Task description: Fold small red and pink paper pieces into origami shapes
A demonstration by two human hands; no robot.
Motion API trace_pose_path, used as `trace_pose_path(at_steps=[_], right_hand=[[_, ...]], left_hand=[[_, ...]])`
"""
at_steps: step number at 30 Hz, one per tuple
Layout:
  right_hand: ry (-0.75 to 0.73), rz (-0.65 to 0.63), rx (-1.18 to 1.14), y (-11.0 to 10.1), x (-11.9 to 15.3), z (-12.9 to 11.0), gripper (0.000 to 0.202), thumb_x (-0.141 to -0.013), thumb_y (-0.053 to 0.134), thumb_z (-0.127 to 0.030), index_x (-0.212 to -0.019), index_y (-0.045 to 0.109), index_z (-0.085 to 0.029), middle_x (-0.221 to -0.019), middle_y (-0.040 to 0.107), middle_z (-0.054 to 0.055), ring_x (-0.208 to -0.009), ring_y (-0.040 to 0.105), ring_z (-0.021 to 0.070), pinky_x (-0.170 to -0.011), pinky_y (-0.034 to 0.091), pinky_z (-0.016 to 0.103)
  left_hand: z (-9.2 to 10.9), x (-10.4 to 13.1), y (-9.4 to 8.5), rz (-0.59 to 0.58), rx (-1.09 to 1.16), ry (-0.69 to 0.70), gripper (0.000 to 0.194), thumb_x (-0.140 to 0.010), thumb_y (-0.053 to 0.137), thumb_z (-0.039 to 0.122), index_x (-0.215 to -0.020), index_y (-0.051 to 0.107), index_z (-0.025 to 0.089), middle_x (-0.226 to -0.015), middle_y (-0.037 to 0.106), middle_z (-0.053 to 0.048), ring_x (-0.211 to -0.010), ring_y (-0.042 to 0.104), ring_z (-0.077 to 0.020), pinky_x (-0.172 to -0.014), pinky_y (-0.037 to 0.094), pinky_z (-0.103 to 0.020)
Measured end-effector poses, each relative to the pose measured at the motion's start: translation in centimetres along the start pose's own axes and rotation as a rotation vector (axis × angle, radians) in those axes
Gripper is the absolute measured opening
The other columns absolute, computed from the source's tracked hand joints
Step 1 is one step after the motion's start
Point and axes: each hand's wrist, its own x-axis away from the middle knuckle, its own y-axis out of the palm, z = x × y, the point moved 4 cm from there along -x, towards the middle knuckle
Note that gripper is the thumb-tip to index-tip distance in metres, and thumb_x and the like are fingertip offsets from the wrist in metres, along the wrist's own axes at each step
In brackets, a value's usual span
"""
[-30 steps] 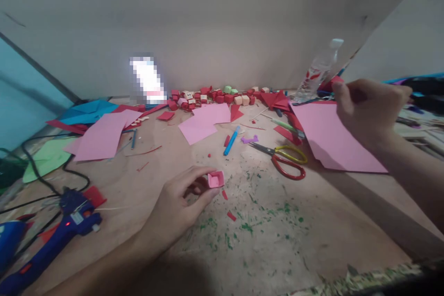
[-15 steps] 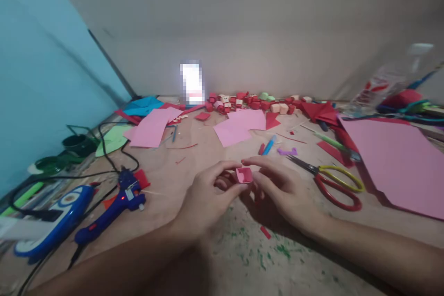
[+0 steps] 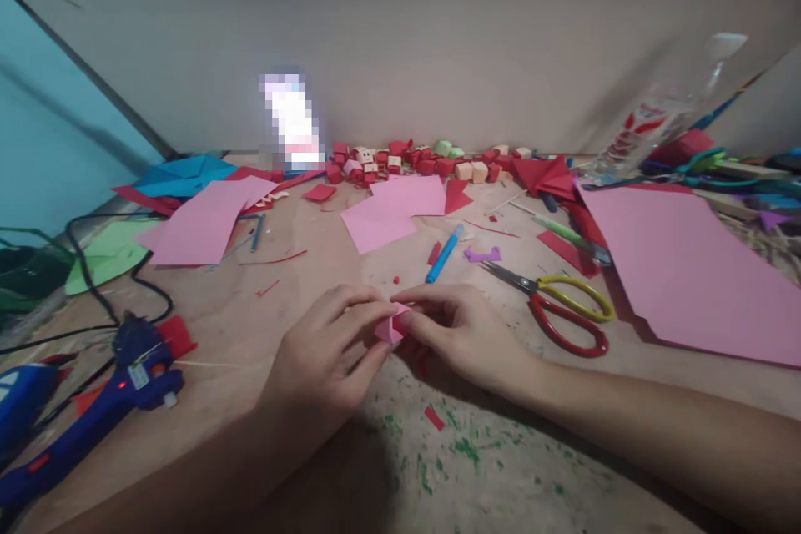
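Between my fingertips is a small pink folded paper box [image 3: 389, 329], held above the middle of the table. My left hand [image 3: 329, 342] pinches it from the left, thumb below and fingers above. My right hand [image 3: 466, 332] presses at its right side, with the thumb at the box's open face and the forefinger over the top edge. The box is tilted, and part of it is hidden behind the fingers. A blue pen [image 3: 445, 254] and a purple paper scrap [image 3: 482, 254] lie just beyond my right hand. Scissors [image 3: 531, 287] with red and yellow handles lie to its right.
A blue glue gun [image 3: 141, 374] with a lit red light and its black cord lie at left. Pink paper sheets [image 3: 694, 267] lie at right, others farther back. Several small paper cubes [image 3: 431, 163] line the wall. A plastic bottle [image 3: 644, 125] leans back right; a bright phone [image 3: 293, 121] stands behind.
The view has shifted, so most things sit farther left. The box has been turned and tilted in my fingers, and my right thumb has come onto its open side.
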Motion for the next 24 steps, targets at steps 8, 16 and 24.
trace_pose_path(at_steps=[8,16,24], right_hand=[[-0.042,0.006,0.203,-0.1,0.1,-0.6,0.022,-0.086,0.054,-0.010,-0.070,0.068,-0.013,-0.064,0.065,0.000,-0.060,0.057,0.0106,-0.056,0.042,0.021],[-0.059,-0.050,0.147,0.1,0.1,-0.3,0.022,-0.085,0.055,-0.008,-0.080,0.075,-0.013,-0.067,0.067,-0.001,-0.061,0.058,0.0100,-0.057,0.042,0.020],[-0.099,-0.063,0.125,-0.2,0.2,-0.3,0.021,-0.085,0.056,-0.005,-0.078,0.075,-0.011,-0.067,0.067,0.000,-0.061,0.057,0.0090,-0.056,0.042,0.018]], left_hand=[[0.9,0.1,-0.1,0.027,-0.074,0.160,0.018,-0.090,0.071,0.009,-0.108,0.070,0.012,-0.102,0.071,-0.010,-0.094,0.067,-0.0171,-0.084,0.055,-0.026],[1.3,0.3,-0.1,0.025,-0.028,0.195,0.017,-0.093,0.067,0.008,-0.109,0.072,0.009,-0.104,0.072,-0.012,-0.097,0.068,-0.0161,-0.087,0.054,-0.023],[1.5,0.5,0.2,0.014,0.020,0.209,0.018,-0.091,0.069,0.006,-0.108,0.072,0.009,-0.105,0.072,-0.011,-0.098,0.068,-0.0142,-0.091,0.053,-0.021]])
